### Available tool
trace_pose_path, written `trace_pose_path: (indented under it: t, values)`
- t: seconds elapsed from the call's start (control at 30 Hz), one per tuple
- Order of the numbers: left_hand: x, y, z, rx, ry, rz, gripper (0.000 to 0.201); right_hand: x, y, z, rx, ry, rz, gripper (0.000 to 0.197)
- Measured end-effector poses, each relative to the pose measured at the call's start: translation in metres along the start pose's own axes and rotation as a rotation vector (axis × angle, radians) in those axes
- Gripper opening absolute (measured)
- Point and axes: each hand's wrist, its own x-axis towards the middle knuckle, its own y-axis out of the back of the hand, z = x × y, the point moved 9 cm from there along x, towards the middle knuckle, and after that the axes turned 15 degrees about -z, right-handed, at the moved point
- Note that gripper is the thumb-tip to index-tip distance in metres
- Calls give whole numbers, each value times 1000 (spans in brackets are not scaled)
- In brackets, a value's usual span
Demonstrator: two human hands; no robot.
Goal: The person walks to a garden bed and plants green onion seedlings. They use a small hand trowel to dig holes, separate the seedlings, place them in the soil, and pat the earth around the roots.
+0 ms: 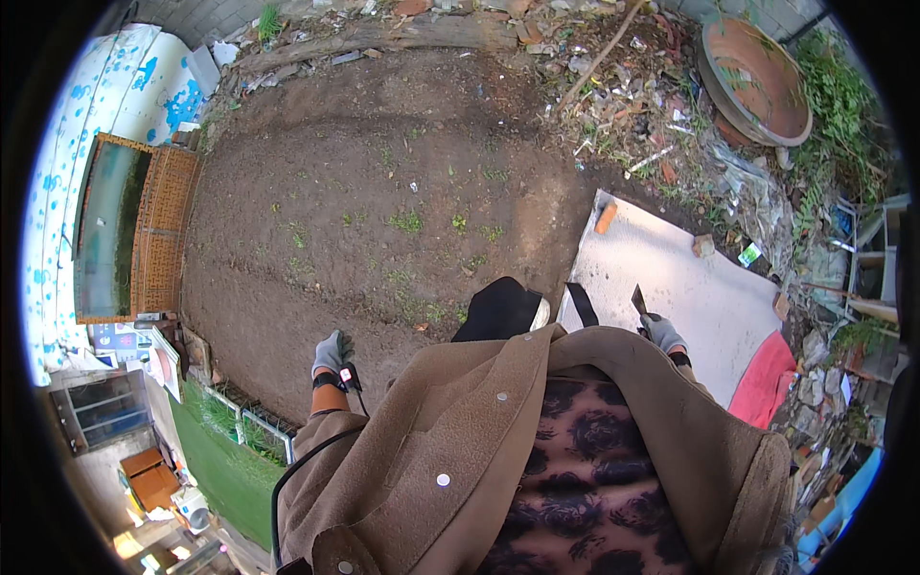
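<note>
My right hand (663,333), in a grey glove, is closed round the handle of a small hand trowel (639,299) with a dark, tapering blade. The blade points away from me, above a pale, speckled sheet (685,273) lying on the ground. My left hand (332,353), gloved too, hangs over bare soil (316,211) with its fingers curled in and nothing visible in them. A small device on a dark strap (349,376) sits at the left wrist, its cable running down. Between the hands, a black shoe (500,309) shows below my brown coat (431,422).
Orange brick (606,218) and stones (703,246) rest on the sheet's edges, with a red cloth (764,381) at its near right corner. Rubble and litter (632,96) lie beyond, beside a large round basin (757,81). At left stand an orange-framed panel (165,230) and green matting (225,460).
</note>
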Motion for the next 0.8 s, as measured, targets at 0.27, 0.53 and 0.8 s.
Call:
trace_pose_path:
  t: [0.27,0.53,0.8]
  values:
    - [72,-81,9,-101,154,-89,38,72,46,-229,-326,78,-66,26]
    - [134,-224,181,-4,34,-149,32,198,145,-299,-839,280,23,46]
    - [148,-282,324,-192,-138,-61,35,360,186,-456,-875,235,-107,40]
